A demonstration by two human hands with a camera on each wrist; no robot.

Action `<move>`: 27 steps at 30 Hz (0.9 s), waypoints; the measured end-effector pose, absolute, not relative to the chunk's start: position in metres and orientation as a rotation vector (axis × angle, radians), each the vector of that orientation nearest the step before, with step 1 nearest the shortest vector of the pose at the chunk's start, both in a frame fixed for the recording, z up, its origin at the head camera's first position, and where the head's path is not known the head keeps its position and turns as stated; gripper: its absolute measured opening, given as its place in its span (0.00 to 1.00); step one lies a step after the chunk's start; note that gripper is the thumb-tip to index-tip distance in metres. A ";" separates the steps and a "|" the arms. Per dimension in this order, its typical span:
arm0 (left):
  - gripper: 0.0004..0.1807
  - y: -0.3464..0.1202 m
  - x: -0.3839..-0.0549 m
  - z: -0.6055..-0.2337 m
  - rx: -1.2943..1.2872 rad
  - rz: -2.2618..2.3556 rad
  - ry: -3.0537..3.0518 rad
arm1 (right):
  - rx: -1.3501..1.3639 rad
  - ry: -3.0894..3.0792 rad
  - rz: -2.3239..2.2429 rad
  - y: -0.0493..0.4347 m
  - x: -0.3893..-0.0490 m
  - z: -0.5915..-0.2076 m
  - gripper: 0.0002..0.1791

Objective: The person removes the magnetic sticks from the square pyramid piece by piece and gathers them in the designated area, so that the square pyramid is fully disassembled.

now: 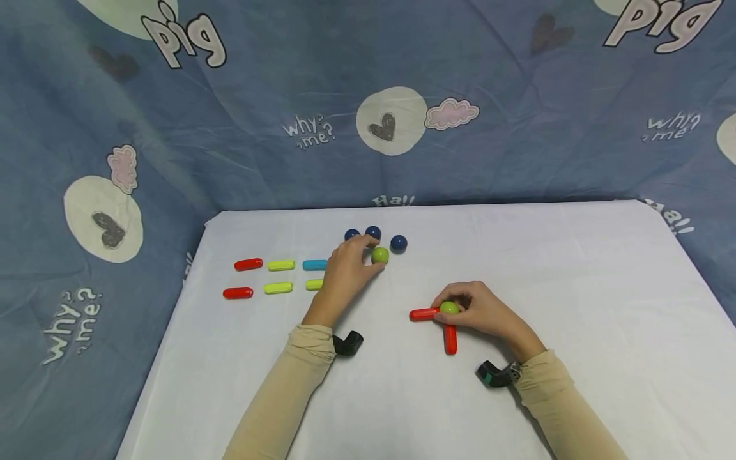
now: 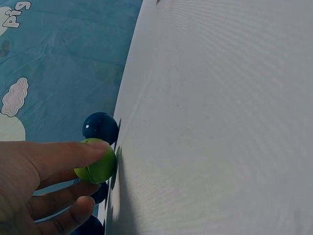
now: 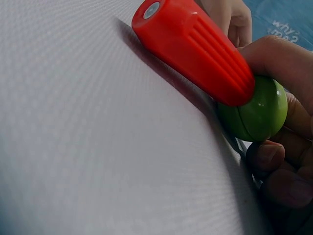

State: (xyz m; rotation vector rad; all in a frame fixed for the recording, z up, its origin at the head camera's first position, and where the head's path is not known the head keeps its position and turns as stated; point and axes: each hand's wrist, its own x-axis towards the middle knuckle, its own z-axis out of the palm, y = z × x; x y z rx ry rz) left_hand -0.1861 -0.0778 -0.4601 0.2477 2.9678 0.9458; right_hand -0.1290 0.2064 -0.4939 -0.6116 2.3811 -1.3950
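In the head view, my left hand (image 1: 347, 267) pinches a green ball (image 1: 380, 255) between thumb and fingers. Dark blue balls (image 1: 398, 243) lie just beyond it; the left wrist view shows the thumb on the green ball (image 2: 100, 164) and a blue ball (image 2: 100, 127) behind. My right hand (image 1: 483, 313) grips another green ball (image 1: 450, 308), which two red rods meet: one rod (image 1: 422, 314) points left, the other rod (image 1: 450, 340) toward the near edge. Up close in the right wrist view, a ridged red rod (image 3: 195, 49) with a silvery end disc touches the green ball (image 3: 259, 110).
Left of my left hand lie two rows of short rods: red rods (image 1: 238, 293), yellow-green rods (image 1: 278, 287) and a blue rod (image 1: 314, 264) partly behind the hand. Everything is on a white-covered table (image 1: 575, 268), with a patterned blue cloth (image 1: 517, 147) behind.
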 end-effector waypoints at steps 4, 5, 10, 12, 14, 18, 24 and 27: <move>0.21 -0.078 -0.186 -0.462 0.265 0.942 2.986 | -0.601 2.374 -1.399 0.207 -0.129 -0.495 0.08; 0.20 -0.078 -0.186 -0.462 0.264 0.941 2.991 | -0.600 2.371 -1.401 0.207 -0.129 -0.495 0.08; 0.20 -0.078 -0.185 -0.463 0.240 0.945 3.005 | -0.617 2.376 -1.402 0.207 -0.130 -0.495 0.08; 0.21 -0.078 -0.185 -0.463 0.243 0.950 3.003 | -0.624 2.379 -1.402 0.207 -0.130 -0.495 0.08; 0.21 -0.078 -0.185 -0.463 0.250 0.954 2.999 | -0.627 2.382 -1.401 0.207 -0.130 -0.495 0.08; 0.22 -0.079 -0.185 -0.463 0.255 0.956 2.997 | -0.624 2.384 -1.398 0.207 -0.129 -0.494 0.08; 0.24 -0.080 -0.185 -0.463 0.265 0.955 2.998 | -0.615 2.375 -1.404 0.207 -0.130 -0.494 0.08; 0.24 -0.080 -0.185 -0.462 0.263 0.952 2.995 | -0.610 2.372 -1.405 0.207 -0.130 -0.494 0.08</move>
